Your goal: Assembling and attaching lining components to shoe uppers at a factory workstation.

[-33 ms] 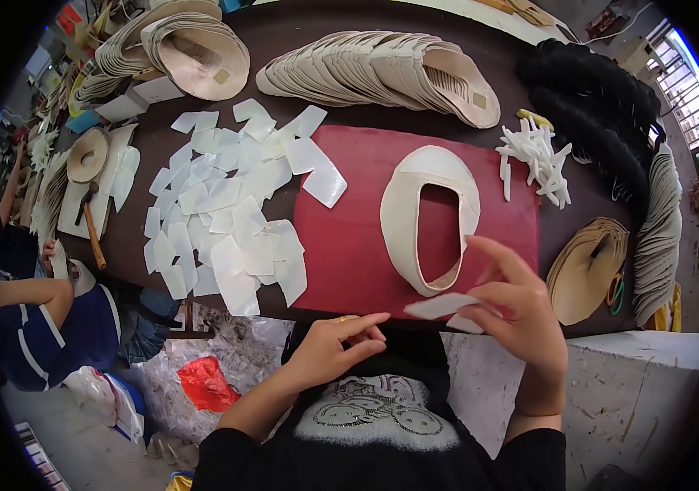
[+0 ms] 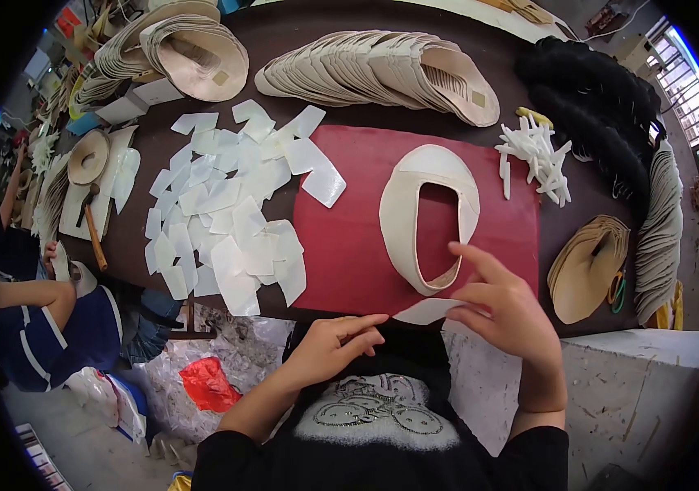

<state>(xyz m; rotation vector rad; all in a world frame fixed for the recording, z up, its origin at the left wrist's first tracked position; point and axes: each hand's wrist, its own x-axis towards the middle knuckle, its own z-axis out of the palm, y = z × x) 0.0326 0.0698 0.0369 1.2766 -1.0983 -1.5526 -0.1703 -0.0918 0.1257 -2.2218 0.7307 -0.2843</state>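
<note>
Under my right hand (image 2: 509, 315), a flat white stiffener piece (image 2: 424, 311) lies along the near edge of a red mat (image 2: 333, 254). My right thumb and a finger pinch its right end, while the index finger points toward the shoe upper. Stretched out, the index finger of my left hand (image 2: 329, 348) reaches the piece's left corner; that hand holds nothing. A cream shoe upper (image 2: 402, 217), closed in a loop, rests on the mat just beyond both hands. Left of it spreads a pile of translucent white pieces (image 2: 243, 209), partly over the mat.
Stacked cream uppers (image 2: 357, 69) line the back. White sticks (image 2: 536, 159) sit at the mat's far right, near black material (image 2: 591, 98). Tan pieces (image 2: 586, 270) and green-handled scissors (image 2: 616, 290) lie right. A hammer (image 2: 92, 225) lies left, near another person's arm (image 2: 30, 293).
My right hand has lowered the white piece from a raised, tilted position to the mat's near edge and shifted slightly left. My left hand is almost unchanged.
</note>
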